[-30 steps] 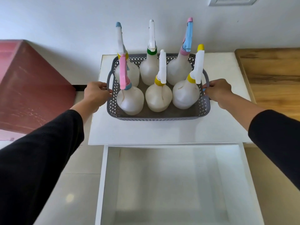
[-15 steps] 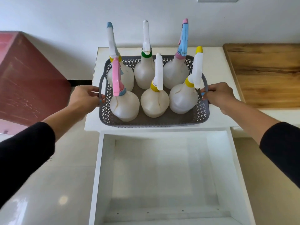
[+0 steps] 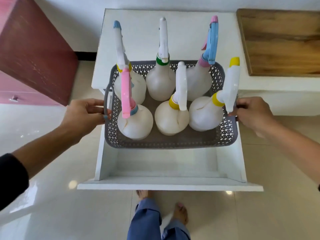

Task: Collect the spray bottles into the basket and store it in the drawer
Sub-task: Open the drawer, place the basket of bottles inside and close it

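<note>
Your left hand [image 3: 86,113] and right hand [image 3: 251,113] have fingers closed on the basket [image 3: 173,142] handles; it hangs over the open drawer [image 3: 169,184]. Lower level, keeping the six bottles [image 3: 135,123] upright.

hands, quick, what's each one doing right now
Left hand: closed on the basket's left handle.
Right hand: closed on the basket at its right side; that handle is hidden.
</note>
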